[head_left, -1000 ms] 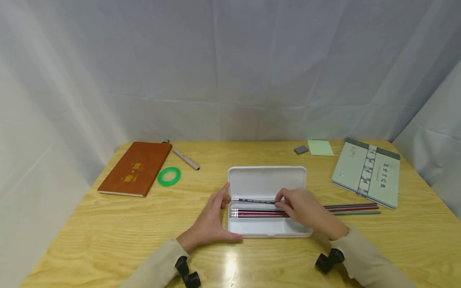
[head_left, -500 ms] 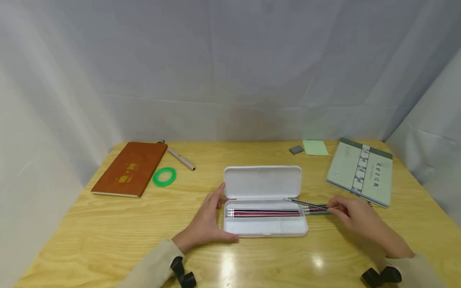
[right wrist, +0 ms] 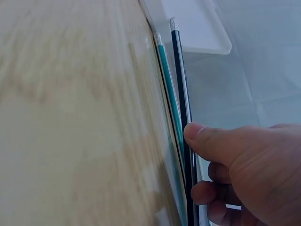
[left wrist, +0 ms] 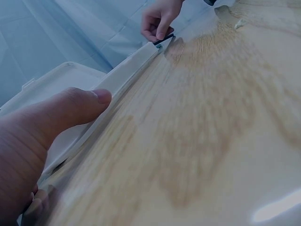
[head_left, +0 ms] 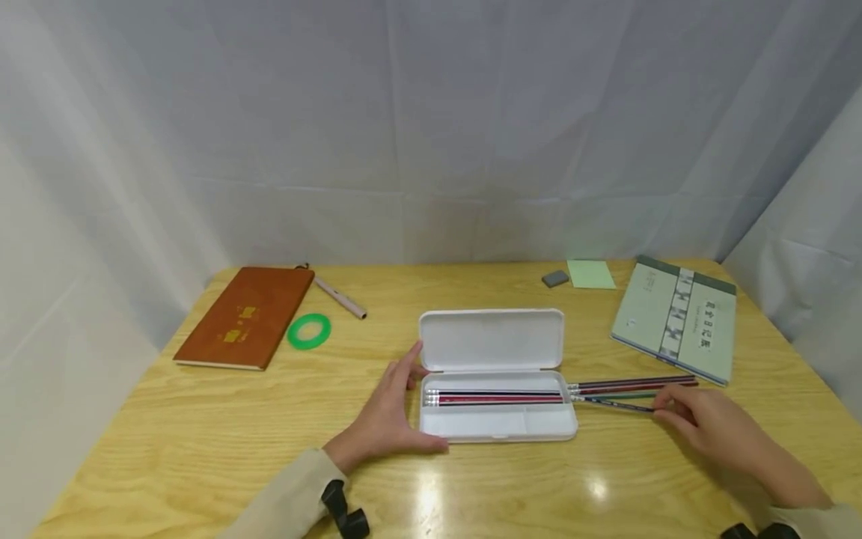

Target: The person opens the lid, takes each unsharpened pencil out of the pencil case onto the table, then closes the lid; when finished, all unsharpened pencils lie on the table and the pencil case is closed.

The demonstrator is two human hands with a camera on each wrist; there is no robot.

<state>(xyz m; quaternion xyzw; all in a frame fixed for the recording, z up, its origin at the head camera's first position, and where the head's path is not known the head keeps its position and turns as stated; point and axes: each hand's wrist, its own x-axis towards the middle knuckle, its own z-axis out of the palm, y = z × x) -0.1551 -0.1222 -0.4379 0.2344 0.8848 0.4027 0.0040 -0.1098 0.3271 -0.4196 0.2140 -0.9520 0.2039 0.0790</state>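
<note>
A white pencil case (head_left: 494, 427) lies with its lid raised, holding a row of dark and red pencils (head_left: 498, 398). My left hand (head_left: 387, 412) rests against the case's left end, fingers spread and mostly straight. Its thumb (left wrist: 84, 101) lies along the front wall in the left wrist view. Right of the case, my right hand (head_left: 714, 427) pinches a dark pencil (head_left: 622, 406) between thumb and fingers, its eraser end toward the case. Other loose pencils (head_left: 636, 384) lie just behind it. In the right wrist view a teal pencil (right wrist: 171, 89) runs beside the held one.
At the left are a brown notebook (head_left: 245, 318), a green tape ring (head_left: 293, 340) and a pale pen (head_left: 340, 297). A grey eraser (head_left: 555, 278), a green note sheet (head_left: 591, 274) and a grey-green notebook (head_left: 636, 311) lie at the back right.
My right hand has carried the dark pencil out of the case, rightward and then nearer the front, beside the loose pencils. The left hand has stayed at the case's left end.
</note>
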